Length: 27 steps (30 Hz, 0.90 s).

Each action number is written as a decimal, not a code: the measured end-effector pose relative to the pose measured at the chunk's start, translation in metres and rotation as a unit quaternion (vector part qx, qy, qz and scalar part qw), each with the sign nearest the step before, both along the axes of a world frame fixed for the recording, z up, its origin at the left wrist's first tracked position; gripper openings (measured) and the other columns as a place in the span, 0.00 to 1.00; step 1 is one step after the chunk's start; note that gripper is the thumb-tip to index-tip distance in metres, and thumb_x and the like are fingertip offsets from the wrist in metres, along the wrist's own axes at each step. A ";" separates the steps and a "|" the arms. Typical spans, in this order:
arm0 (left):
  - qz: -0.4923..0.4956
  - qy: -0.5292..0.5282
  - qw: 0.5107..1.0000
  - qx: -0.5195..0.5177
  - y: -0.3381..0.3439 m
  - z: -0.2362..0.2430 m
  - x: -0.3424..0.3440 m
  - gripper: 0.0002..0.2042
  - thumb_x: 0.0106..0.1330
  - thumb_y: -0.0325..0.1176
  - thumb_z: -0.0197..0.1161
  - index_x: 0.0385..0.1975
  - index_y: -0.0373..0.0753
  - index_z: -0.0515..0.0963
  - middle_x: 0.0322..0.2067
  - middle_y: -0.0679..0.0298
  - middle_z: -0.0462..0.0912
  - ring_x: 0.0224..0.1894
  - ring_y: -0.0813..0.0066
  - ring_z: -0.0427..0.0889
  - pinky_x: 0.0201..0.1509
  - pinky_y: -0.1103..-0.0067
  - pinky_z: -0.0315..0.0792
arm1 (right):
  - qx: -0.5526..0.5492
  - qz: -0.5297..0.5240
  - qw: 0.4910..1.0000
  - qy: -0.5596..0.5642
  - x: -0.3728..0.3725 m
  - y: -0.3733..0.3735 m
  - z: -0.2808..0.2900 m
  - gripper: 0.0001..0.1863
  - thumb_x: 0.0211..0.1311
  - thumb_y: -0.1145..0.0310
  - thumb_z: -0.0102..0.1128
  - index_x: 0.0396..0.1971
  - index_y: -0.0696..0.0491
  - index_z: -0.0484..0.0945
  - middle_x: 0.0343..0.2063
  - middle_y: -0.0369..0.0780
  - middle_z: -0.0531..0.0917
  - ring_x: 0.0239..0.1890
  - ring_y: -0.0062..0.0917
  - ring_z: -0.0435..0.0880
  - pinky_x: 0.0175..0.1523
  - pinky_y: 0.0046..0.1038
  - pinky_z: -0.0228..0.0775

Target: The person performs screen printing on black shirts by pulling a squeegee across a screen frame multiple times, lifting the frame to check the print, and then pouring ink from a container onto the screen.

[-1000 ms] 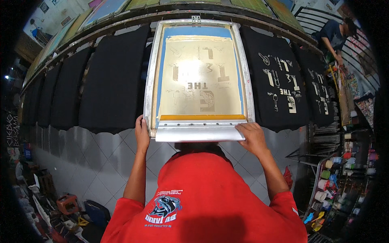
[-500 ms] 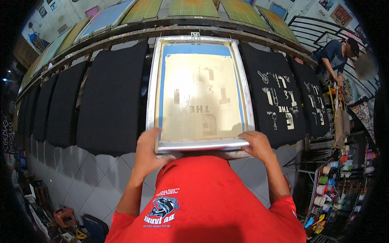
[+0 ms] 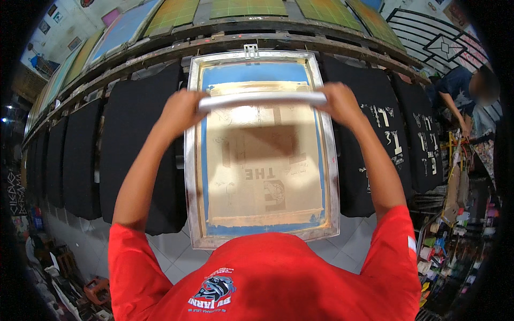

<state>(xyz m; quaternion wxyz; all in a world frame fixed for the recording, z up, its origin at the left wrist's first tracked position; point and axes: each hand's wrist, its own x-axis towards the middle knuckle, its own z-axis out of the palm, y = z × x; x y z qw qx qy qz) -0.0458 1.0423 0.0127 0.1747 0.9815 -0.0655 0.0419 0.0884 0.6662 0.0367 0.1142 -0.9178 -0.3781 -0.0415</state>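
My left hand [image 3: 183, 107] and my right hand [image 3: 337, 105] grip the two ends of a long silver squeegee [image 3: 261, 99] over the far part of a screen frame [image 3: 332, 187]. Their fingers are wrapped round it and a little blurred. The screen's mesh has a cream printing area with faint lettering and shapes, and a blue border. The frame is clamped by a metal hinge [image 3: 251, 52] at its far edge and lies between black shirts.
Black shirts [image 3: 136, 144] lie in a row on the left, printed ones [image 3: 425, 147] on the right. Other screens [image 3: 246, 8] stand behind the rails. At the right a co-worker [image 3: 455, 99] reaches down, near shelves of coloured containers [image 3: 431, 251]. A red stool [image 3: 96, 290] stands lower left.
Both my hands and the squeegee have moved from the near end of the screen up to its far end. My arms are now stretched forward, and more of the near frame shows.
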 end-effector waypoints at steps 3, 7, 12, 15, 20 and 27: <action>-0.009 -0.020 1.000 -0.017 0.019 -0.028 0.088 0.13 0.51 0.28 0.68 0.38 0.36 0.82 0.35 0.49 0.84 0.39 0.49 0.83 0.45 0.64 0.76 | -0.009 -0.017 0.999 -0.029 0.087 0.017 -0.032 0.12 0.45 0.62 0.72 0.33 0.47 0.85 0.29 0.45 0.86 0.36 0.44 0.84 0.41 0.43 0.75; -0.018 -0.059 0.998 -0.034 0.034 -0.061 0.119 0.11 0.49 0.30 0.68 0.33 0.38 0.82 0.29 0.48 0.83 0.37 0.48 0.83 0.41 0.62 0.75 | -0.016 -0.030 0.999 -0.027 0.117 0.043 -0.063 0.13 0.44 0.61 0.73 0.32 0.47 0.84 0.30 0.45 0.85 0.36 0.45 0.84 0.41 0.43 0.75; -0.014 -0.048 0.998 -0.023 0.034 -0.084 0.119 0.10 0.50 0.34 0.70 0.31 0.38 0.81 0.27 0.49 0.83 0.33 0.48 0.83 0.39 0.62 0.75 | -0.006 -0.039 0.999 -0.031 0.107 0.038 -0.075 0.13 0.45 0.59 0.73 0.31 0.46 0.84 0.30 0.45 0.85 0.36 0.44 0.84 0.43 0.44 0.75; -0.012 -0.025 0.999 -0.028 0.030 -0.081 0.110 0.11 0.50 0.36 0.71 0.31 0.38 0.81 0.27 0.50 0.83 0.33 0.47 0.82 0.39 0.61 0.75 | -0.024 -0.032 0.999 -0.019 0.099 0.035 -0.073 0.12 0.46 0.58 0.72 0.30 0.46 0.84 0.29 0.45 0.85 0.36 0.44 0.84 0.42 0.44 0.75; 0.000 -0.047 0.999 -0.009 0.020 -0.081 0.077 0.11 0.50 0.35 0.71 0.30 0.39 0.81 0.27 0.50 0.83 0.34 0.48 0.82 0.40 0.61 0.75 | -0.034 -0.043 0.998 -0.012 0.065 0.030 -0.068 0.12 0.46 0.58 0.72 0.29 0.47 0.83 0.29 0.45 0.85 0.36 0.44 0.84 0.42 0.43 0.75; 0.018 -0.045 0.999 -0.007 -0.027 -0.090 -0.048 0.10 0.49 0.28 0.70 0.31 0.39 0.79 0.30 0.52 0.79 0.35 0.49 0.81 0.39 0.61 0.75 | -0.031 -0.033 0.999 -0.024 -0.049 -0.015 -0.087 0.07 0.47 0.65 0.69 0.28 0.47 0.83 0.27 0.42 0.83 0.33 0.41 0.84 0.37 0.42 0.75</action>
